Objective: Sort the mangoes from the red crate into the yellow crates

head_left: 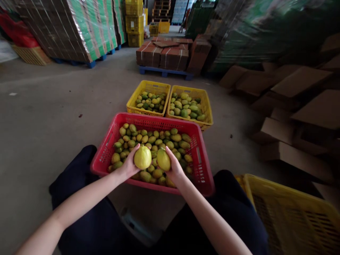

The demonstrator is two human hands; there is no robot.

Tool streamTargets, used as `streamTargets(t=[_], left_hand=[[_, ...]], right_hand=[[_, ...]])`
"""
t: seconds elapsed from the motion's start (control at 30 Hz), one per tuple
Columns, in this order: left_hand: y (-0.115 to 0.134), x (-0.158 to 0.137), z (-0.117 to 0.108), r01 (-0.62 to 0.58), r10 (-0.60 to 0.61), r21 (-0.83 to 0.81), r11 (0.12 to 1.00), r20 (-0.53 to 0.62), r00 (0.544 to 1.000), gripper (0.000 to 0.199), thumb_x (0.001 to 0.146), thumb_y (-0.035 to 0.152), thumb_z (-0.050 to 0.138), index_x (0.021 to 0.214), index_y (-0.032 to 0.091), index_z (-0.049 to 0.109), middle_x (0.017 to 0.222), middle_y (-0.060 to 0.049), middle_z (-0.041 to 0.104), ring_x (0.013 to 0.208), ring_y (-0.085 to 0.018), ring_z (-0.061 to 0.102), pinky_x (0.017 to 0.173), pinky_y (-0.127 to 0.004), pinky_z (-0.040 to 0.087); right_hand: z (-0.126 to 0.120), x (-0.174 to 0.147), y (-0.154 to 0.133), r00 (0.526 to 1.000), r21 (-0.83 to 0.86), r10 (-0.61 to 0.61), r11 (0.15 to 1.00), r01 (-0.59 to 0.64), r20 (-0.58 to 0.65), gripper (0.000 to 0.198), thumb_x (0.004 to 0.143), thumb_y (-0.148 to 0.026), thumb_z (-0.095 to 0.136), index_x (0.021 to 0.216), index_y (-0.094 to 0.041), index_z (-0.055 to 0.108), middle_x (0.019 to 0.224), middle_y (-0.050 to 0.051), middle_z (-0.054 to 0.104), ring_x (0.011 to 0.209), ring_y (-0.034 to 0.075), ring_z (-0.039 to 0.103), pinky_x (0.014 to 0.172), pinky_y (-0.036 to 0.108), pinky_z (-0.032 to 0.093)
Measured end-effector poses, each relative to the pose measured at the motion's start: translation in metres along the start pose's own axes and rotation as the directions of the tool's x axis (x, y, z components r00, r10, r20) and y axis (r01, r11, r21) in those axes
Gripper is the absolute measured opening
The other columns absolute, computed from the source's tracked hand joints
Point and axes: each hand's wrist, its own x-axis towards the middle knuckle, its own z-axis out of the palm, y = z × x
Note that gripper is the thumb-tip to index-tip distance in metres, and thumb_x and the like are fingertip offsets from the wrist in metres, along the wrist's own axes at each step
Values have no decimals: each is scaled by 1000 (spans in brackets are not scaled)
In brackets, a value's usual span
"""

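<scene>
My left hand (129,165) is wrapped round the side of a roundish yellow-green fruit (142,157), lemon-like in colour and shape. In my right hand (174,168) is a second yellow-green fruit (164,159), a little longer and held tilted. The two fruits are side by side with a small gap, above a red plastic crate (205,177). Many loose green and yellow fruits (145,176) fill the bottom of that crate. Each thumb lies along the upper side of its fruit, and the fingers underneath are partly hidden.
Two yellow crates (148,85) (209,109) of similar fruit stand behind the red one. Another yellow crate (289,194) is at lower right. Cardboard boxes (294,152) lie along the right. Flattened cartons (174,58) rest on a blue pallet (164,72); wrapped stacks (95,28) stand farther back.
</scene>
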Motion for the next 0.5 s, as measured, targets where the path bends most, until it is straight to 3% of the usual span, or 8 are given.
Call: streamTargets(t=[0.17,0.3,0.4,0.5], left_hand=[[-6,-1,-6,-31,27,-58,998,-68,997,31,91,35,44,94,14,66,74,-4,70,72,-19,69,76,-36,56],[-8,-8,-7,20,-28,-93,996,-82,996,32,89,37,45,91,12,65,78,-7,71,73,-21,69,75,-40,56],[-6,-10,-3,39,-48,-96,995,-98,994,24,84,37,56,92,15,63,79,-4,70,72,-19,68,74,-39,57],[-4,-10,-1,77,-87,-92,993,-117,989,28,84,40,55,96,15,62,79,-5,70,72,-20,69,71,-38,57]], right_hand=[[-6,2,-3,999,28,28,999,-27,-31,21,81,-39,59,76,-19,58,55,-2,64,43,14,60,38,24,48],[-8,6,-1,996,21,23,1000,-22,-82,25,88,-39,49,76,-20,58,53,-1,64,45,16,62,46,27,53],[-7,6,0,998,17,56,998,-56,-28,30,90,-40,43,74,-20,58,52,-1,63,46,16,62,47,27,53],[-6,6,0,997,25,73,997,-74,41,27,87,-41,48,73,-20,57,53,0,63,50,17,64,48,27,53]])
